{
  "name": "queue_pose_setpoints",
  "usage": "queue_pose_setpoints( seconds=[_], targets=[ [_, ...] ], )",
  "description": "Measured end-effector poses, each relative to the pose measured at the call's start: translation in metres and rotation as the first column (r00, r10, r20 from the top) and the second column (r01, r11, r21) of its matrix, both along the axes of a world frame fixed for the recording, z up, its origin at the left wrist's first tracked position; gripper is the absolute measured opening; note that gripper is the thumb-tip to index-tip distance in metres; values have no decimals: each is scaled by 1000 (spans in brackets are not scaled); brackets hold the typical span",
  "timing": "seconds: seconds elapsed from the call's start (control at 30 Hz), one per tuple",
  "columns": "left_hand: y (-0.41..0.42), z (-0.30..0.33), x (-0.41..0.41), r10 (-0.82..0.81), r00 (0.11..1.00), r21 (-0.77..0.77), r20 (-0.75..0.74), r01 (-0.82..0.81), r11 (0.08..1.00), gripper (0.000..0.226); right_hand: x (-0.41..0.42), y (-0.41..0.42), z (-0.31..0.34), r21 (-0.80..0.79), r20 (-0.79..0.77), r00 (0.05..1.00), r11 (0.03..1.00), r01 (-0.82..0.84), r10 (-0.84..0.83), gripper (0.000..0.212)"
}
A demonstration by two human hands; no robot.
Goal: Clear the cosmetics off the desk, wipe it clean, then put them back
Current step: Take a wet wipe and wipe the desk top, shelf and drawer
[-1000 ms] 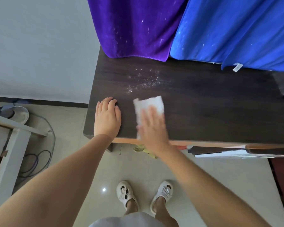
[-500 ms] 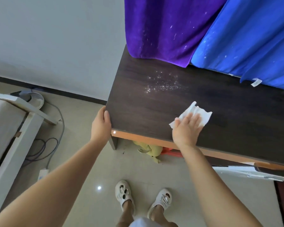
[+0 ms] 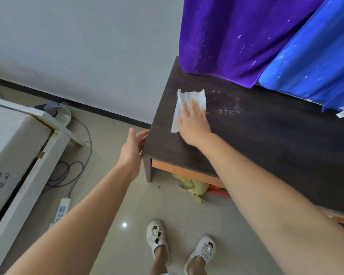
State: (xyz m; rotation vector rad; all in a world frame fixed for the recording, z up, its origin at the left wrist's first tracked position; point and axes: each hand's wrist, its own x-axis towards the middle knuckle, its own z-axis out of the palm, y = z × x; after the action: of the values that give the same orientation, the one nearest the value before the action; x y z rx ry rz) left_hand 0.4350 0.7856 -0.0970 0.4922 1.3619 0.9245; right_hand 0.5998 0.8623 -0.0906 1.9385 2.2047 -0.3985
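Observation:
A dark wooden desk (image 3: 266, 139) fills the right side, with no cosmetics on it. My right hand (image 3: 194, 123) lies flat on a white wipe (image 3: 187, 100), pressing it to the desk near the far left corner. Just right of the wipe, white specks of powder (image 3: 226, 110) are scattered on the wood. My left hand (image 3: 133, 147) is beside the desk's left edge, fingers apart and curled toward the near left corner, holding nothing.
A purple cloth (image 3: 236, 36) and a blue cloth (image 3: 316, 62) hang over the desk's back edge. A white bed frame (image 3: 28, 155), cables and a power strip (image 3: 61, 210) lie on the floor at left. A yellow-green bag (image 3: 193, 188) sits under the desk.
My right hand has slid the wipe from the desk's front edge to the far left, up beside the powder. My left hand stays at the desk's left corner. The view has swung left.

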Motion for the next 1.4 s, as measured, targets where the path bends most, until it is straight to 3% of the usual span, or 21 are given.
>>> queue_pose_setpoints(
  seconds=[0.1, 0.17, 0.23, 0.3, 0.4, 0.43, 0.5, 0.57, 0.6, 0.63, 0.73, 0.77, 0.83, 0.9, 0.97, 1.07, 1.2, 1.27, 1.33, 1.4],
  targets=[
    [8, 3, 1, 32, 995, -45, -90, -36, 998, 50, -36, -52, -13, 42, -60, 974, 976, -215, 217, 61],
    [18, 9, 7, -28, 960, -28, -280, 21, 999, 42, -39, -92, -16, 57, -135, 925, 935, -351, 356, 60],
    [30, 11, 19, -71, 891, 30, -448, 94, 995, 36, -15, -114, -13, 80, -176, 910, 927, -366, 375, 61],
    [39, 10, 38, -103, 804, 39, -586, 156, 987, 38, 29, -120, -13, 88, -204, 946, 967, -240, 253, 67],
    [41, 4, 59, -106, 515, 18, -851, 230, 973, 44, 117, -121, -14, 101, -146, 983, 987, 128, -113, 67],
    [40, 0, 62, -91, 440, 28, -893, 258, 966, 45, 144, -117, -12, 130, -126, 958, 953, 274, -259, 64],
    [40, -1, 63, -95, 376, 19, -922, 287, 958, 45, 183, -98, -8, 146, -105, 827, 814, 563, -553, 60],
    [42, -2, 64, -105, 353, 1, -930, 287, 958, 44, 185, -65, -4, 72, -96, 643, 639, 766, -760, 60],
    [43, -2, 65, -111, 342, -8, -933, 290, 957, 44, 170, -48, -4, 45, -84, 611, 609, 792, -788, 61],
    [43, -1, 66, -116, 332, -15, -936, 292, 956, 44, 148, -31, -6, 35, -77, 649, 649, 760, -757, 62],
    [44, -2, 67, -130, 308, -39, -942, 287, 957, 42, 48, -7, -21, 72, -106, 931, 931, 357, -349, 61],
    [44, -2, 66, -137, 302, -48, -944, 285, 957, 41, 20, -6, -21, 77, -123, 976, 979, 189, -179, 61],
    [46, -4, 67, -140, 290, -57, -947, 278, 959, 41, 1, -2, -17, 59, -128, 990, 997, -58, 65, 59],
    [46, -4, 68, -145, 279, -65, -949, 277, 959, 41, 27, 3, -9, 74, -160, 972, 984, -164, 174, 58],
    [47, -4, 68, -145, 274, -68, -951, 272, 960, 41, 77, -5, -9, 95, -189, 976, 992, -88, 105, 58],
    [47, -5, 68, -140, 275, -63, -951, 272, 960, 40, 171, -36, -14, 124, -131, 942, 938, 325, -309, 56],
    [48, -5, 68, -145, 275, -71, -950, 264, 962, 40, 219, -30, -13, 111, -101, 640, 630, 768, -762, 60],
    [48, -4, 69, -150, 271, -75, -951, 268, 960, 40, 198, 2, -19, 187, -88, 632, 610, 770, -770, 68],
    [48, -4, 70, -154, 263, -80, -952, 270, 959, 39, 145, 35, -25, 241, -26, 794, 767, 595, -608, 67],
    [49, -4, 70, -166, 256, -96, -952, 266, 959, 40, 71, 49, -31, 184, -70, 946, 928, 324, -316, 60]
  ],
)
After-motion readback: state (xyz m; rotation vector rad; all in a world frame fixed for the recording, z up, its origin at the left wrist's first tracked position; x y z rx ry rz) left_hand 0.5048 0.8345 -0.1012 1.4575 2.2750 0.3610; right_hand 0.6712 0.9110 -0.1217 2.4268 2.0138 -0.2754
